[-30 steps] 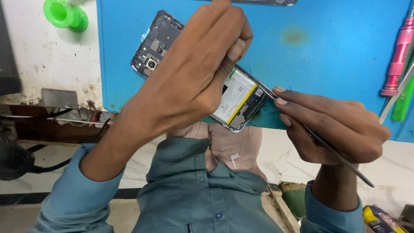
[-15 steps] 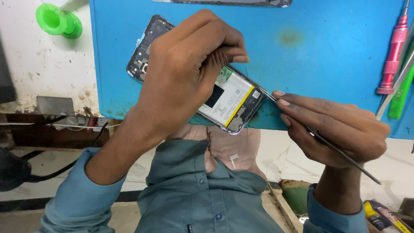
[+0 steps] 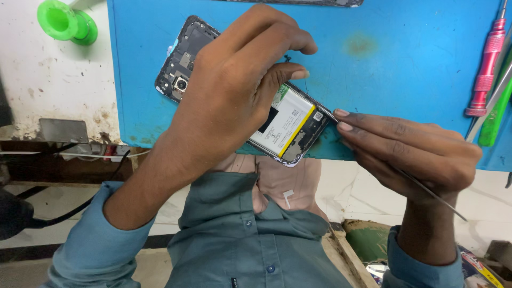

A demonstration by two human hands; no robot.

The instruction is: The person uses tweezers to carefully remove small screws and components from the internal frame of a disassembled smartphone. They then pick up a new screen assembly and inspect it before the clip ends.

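Blue mat (image 3: 405, 80) covers worktop (image 3: 48, 96), which is white, stained, chipped at front edge. Opened phone (image 3: 186, 64), back cover off, lies tilted on mat near front edge; white battery (image 3: 290, 114) with yellow stripe exposed. Left hand (image 3: 240, 90) clamped over phone middle, fingers curled on top. Right hand (image 3: 410, 152) pinched shut on thin metal tool (image 3: 432, 194), tip at phone's lower corner. Risk: tool slips, punctures battery or scratches board. Pink screwdriver (image 3: 488, 64) at right; green cup (image 3: 66, 24) top left.
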